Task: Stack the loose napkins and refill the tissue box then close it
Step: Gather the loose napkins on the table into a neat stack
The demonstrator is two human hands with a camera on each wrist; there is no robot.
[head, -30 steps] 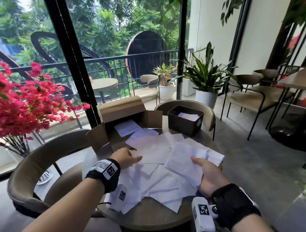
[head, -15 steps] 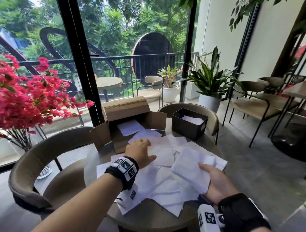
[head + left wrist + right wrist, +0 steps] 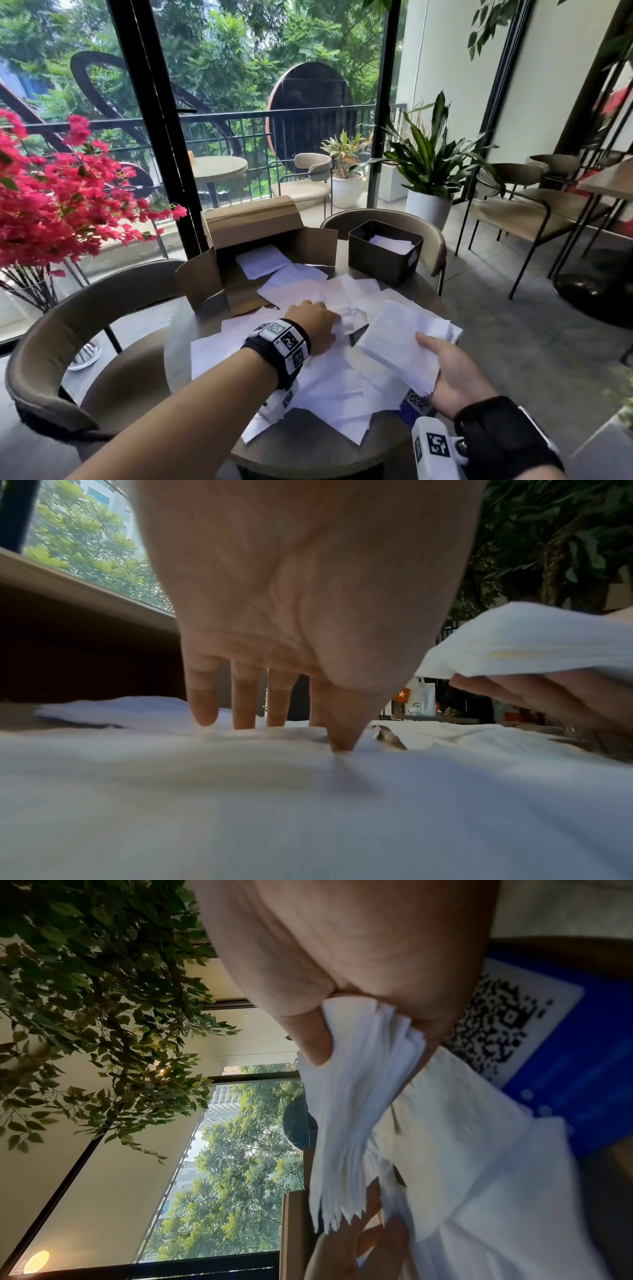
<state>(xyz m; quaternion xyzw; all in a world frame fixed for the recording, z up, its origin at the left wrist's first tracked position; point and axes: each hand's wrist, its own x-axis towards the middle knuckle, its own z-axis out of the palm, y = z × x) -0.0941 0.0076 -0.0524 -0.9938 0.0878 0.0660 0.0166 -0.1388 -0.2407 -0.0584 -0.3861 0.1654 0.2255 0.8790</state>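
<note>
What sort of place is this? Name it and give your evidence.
Most likely a cafe or restaurant seating area. Several small round tables with matching padded chairs stand indoors and on a railed balcony, a QR-code card lies on the table, and a black tissue box is being refilled with napkins.

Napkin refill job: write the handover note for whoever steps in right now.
Right hand: grips a gathered napkin stack between thumb and fingers, above the table.
Left hand: fingertips and thumb pressing down on a loose napkin in the pile.
Loose napkins are spread over the table; some lie in the open cardboard box.
Black tissue box sits open at the far edge with a few napkins inside.
Done: part of a stack gathered.
Left: collect the rest, fill the black box, close it.
</note>
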